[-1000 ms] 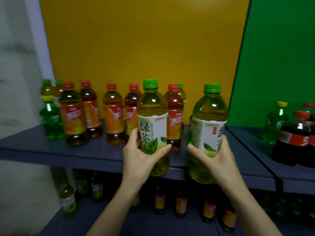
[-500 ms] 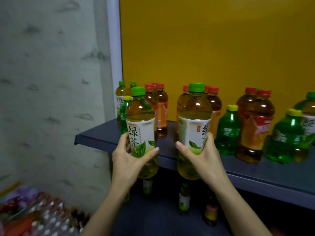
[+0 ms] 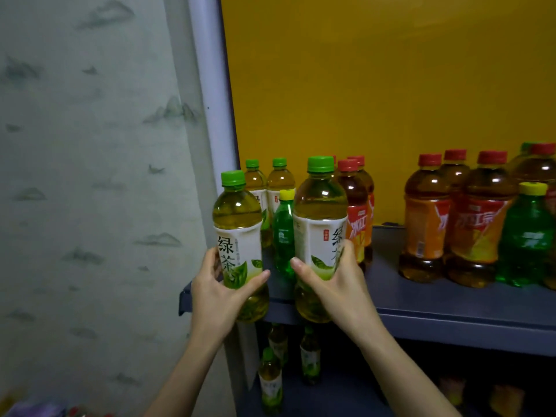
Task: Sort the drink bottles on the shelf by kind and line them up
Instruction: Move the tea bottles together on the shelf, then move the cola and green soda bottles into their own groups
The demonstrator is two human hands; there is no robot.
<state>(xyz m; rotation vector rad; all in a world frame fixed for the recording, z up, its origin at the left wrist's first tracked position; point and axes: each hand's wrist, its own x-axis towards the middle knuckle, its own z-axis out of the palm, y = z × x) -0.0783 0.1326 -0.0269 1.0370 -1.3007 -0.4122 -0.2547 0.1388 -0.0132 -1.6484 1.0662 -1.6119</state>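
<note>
Both held bottles are nearer the white post [image 3: 210, 115] than a second ago, when they were out in front of the mid-shelf red-capped row. Left hand [image 3: 216, 291] is wrapped round the lower label of the left green tea bottle [image 3: 237, 224], thumb across the front. Right hand [image 3: 337, 284] grips the right green tea bottle [image 3: 320, 218] the same way. Both bottles are upright and in the air just right of the post, bases below the shelf [image 3: 451, 308] front edge. Risks, as judged: a base could catch that edge on the way in. The yellow-capped green soda bottle [image 3: 282, 236], standing between the two held bottles and in front of two shelved green teas [image 3: 255, 182] beside the post, could be knocked over. A bottle set at the post-end corner might overhang. Surface: dark blue board, smooth. Red-capped iced teas [image 3: 424, 224] stand well right of the post with another green soda [image 3: 526, 236]. More bottles [image 3: 270, 383] stand on a lower level. Yellow back panel [image 3: 376, 85] to the post's right, grey patterned wallpaper [image 3: 90, 145] to its left.
</note>
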